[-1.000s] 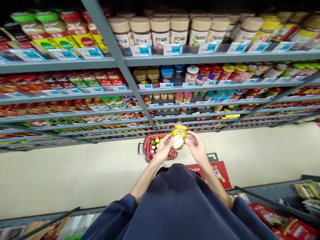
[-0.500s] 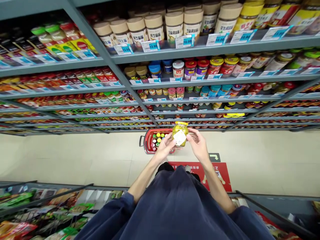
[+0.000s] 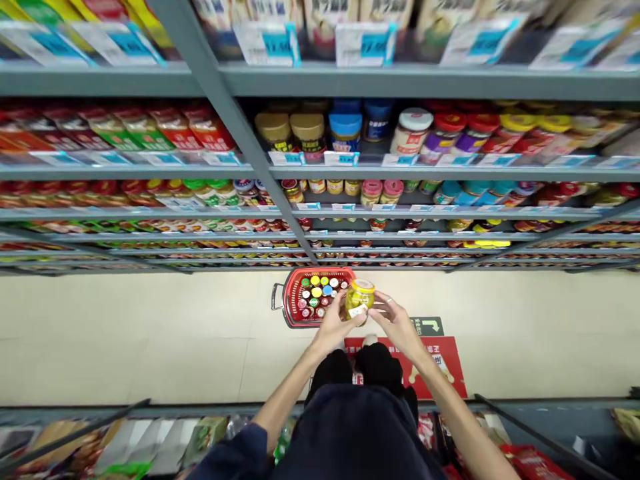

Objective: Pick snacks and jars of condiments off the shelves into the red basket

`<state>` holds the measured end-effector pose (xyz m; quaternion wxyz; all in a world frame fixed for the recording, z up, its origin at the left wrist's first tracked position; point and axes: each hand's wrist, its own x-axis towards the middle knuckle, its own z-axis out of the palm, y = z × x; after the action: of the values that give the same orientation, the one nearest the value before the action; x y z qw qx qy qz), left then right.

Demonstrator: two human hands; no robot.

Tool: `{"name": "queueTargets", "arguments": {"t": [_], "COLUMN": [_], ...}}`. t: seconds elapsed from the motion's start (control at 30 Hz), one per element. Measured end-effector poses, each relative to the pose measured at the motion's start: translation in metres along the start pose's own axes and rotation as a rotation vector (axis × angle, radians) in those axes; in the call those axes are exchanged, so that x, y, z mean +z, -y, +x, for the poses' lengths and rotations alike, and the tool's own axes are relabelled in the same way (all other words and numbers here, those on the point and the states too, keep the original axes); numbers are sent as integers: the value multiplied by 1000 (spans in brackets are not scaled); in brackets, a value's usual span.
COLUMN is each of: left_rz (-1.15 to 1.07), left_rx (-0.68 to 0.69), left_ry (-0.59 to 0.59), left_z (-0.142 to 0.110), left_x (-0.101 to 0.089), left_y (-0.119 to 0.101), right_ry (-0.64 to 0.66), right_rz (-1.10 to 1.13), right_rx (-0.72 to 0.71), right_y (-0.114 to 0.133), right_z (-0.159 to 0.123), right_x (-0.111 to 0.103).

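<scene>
Both hands on one jar [image 3: 360, 298], held out in front of the body, above the floor and just right of the red basket [image 3: 287, 300].

Left hand [image 3: 336, 325]: fingers curled round the jar's left and lower side, thumb up against the glass. Closed grip, not a fist.

Right hand [image 3: 397, 320]: fingers partly bent, tips touching the jar's right side, near the lid end. Looser than the left; palm is off the glass. Cannot tell how much of the weight it carries.

Jar orientation: long axis runs roughly bottom-to-lid, tilted, lid end pointing up and slightly right in the head view, away from the body. Not level, not lying flat.

Jar look: small, clear glass, yellow lid, yellow-green chunky contents, white label patch on the side facing the camera. Print too small to read.

Around it: the basket sits on the pale floor [image 3: 125, 333], filled with small jars, lids of many colours up. Grey shelves [image 3: 350, 80] above, stocked with rows of jars and price tags. Red floor sticker [image 3: 440, 360] below the hands.
</scene>
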<state>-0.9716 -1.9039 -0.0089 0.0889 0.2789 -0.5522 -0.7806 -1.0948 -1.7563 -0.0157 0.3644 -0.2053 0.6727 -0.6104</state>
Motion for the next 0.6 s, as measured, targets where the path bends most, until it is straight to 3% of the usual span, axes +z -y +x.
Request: {"name": "queueTargets", "arguments": {"t": [0.2, 0.33, 0.6], "left_rz": [64, -44, -40], "left_rx": [-42, -14, 148], "left_ry": [-16, -39, -130], "left_z": [79, 124, 173], "left_x": [-52, -76, -110], "left_y": [63, 95, 86], "right_ry": [-11, -38, 36], "right_rz": [-42, -50, -50], "right_rx": [56, 28, -128], "right_y": [-70, -100, -108], "right_z": [88, 137, 195], "right_x": [16, 24, 42]}}
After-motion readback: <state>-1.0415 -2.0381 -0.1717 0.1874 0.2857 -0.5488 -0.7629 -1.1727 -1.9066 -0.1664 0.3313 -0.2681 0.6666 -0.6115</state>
